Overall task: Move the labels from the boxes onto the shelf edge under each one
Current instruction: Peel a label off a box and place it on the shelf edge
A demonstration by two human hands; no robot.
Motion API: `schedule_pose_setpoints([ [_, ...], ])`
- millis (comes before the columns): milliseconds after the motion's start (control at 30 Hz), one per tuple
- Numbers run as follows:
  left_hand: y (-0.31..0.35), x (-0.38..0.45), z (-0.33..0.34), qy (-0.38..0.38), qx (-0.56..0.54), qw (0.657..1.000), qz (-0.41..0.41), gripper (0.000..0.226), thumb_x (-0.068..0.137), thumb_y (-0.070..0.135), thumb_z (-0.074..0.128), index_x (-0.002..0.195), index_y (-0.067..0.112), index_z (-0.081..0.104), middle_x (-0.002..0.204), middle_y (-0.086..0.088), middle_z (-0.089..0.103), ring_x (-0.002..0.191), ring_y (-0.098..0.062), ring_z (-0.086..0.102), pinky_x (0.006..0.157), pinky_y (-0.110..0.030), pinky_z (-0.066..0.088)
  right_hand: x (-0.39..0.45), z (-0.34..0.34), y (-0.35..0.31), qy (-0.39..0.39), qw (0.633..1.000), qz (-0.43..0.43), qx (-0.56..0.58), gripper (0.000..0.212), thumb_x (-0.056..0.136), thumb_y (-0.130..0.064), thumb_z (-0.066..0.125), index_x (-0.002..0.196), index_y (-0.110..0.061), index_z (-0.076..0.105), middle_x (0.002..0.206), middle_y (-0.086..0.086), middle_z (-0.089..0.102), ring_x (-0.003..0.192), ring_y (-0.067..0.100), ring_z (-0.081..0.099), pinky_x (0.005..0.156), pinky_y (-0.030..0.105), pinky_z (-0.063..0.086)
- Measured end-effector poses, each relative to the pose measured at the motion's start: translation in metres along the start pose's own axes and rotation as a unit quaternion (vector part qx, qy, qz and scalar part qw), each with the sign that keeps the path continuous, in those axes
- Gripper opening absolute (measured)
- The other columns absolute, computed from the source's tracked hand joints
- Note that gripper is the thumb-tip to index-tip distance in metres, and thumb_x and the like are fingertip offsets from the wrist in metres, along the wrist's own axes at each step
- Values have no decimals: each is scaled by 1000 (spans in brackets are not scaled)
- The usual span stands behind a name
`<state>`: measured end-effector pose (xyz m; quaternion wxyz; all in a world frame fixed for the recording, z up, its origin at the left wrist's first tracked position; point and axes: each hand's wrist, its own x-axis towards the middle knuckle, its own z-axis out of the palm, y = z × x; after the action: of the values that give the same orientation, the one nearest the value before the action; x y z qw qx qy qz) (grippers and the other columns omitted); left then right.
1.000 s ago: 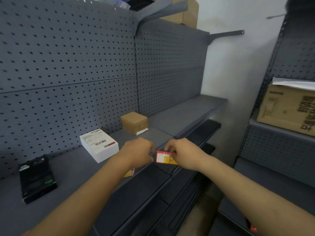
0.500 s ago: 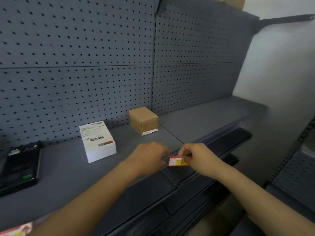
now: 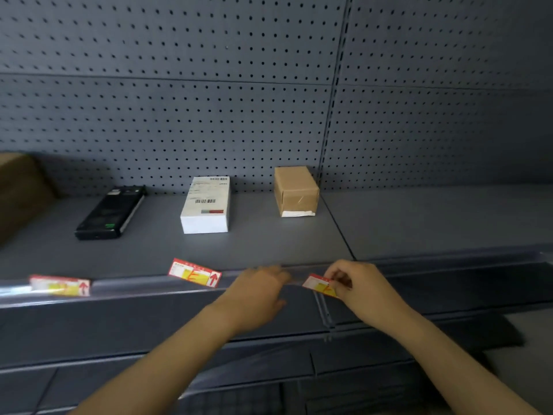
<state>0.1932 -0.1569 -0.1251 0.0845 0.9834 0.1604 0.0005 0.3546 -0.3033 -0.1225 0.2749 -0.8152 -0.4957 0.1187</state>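
Right hand (image 3: 363, 290) pinches a red-and-yellow label (image 3: 318, 288) against the shelf edge (image 3: 143, 290). Left hand (image 3: 258, 290) rests there, fingers loosely curled, holding nothing. Two labels (image 3: 194, 272) sit leftward. Behind: black box (image 3: 110, 212), white box (image 3: 206, 205), brown box (image 3: 296, 190).

red-yellow labels (image 3: 194, 271) (grey perforated shelf (image 3: 269, 241))

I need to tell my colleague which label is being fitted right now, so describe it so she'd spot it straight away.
Start at the small brown cardboard box on the grey shelf, and drop to the shelf's front edge. There the right hand pinches a red and yellow label. Unlike the two similar labels further left, it is the only one held by fingers.
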Motion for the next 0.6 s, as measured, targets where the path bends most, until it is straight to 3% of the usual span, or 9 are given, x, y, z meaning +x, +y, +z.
schedule_pose_setpoints([
  [167, 10, 12, 17, -1, 25, 999, -29, 51, 90, 26, 58, 138, 16, 44, 136, -6, 46, 122, -27, 49, 103, -39, 40, 18, 6, 8, 8, 999, -33, 2, 14, 88, -9, 61, 92, -21, 67, 91, -6, 65, 82, 4, 59, 71, 16, 48],
  [333, 13, 21, 25, 29, 38, 998, -49, 57, 91, 22, 55, 144, 17, 36, 139, -7, 42, 126, -27, 44, 105, -38, 37, 29, 6, 13, 31, 999, -33, -2, 13, 88, -10, 61, 94, -20, 67, 93, -6, 63, 83, 5, 59, 74, 25, 52],
  [467, 15, 21, 34, 73, 35, 996, -48, 63, 92, 19, 52, 149, 21, 27, 141, -3, 38, 128, -25, 40, 108, -35, 33, 30, 0, 22, 33, 999, -9, 34, 15, 88, -8, 63, 91, -23, 65, 88, -10, 61, 81, 1, 58, 66, 10, 43],
  [600, 15, 25, 36, 91, 31, 994, -49, 59, 93, 16, 52, 148, 22, 31, 140, -2, 40, 129, -23, 39, 111, -34, 31, 27, 4, 28, 28, 999, 6, 45, 17, 88, -9, 63, 92, -25, 65, 90, -10, 63, 82, -1, 58, 65, 10, 43],
])
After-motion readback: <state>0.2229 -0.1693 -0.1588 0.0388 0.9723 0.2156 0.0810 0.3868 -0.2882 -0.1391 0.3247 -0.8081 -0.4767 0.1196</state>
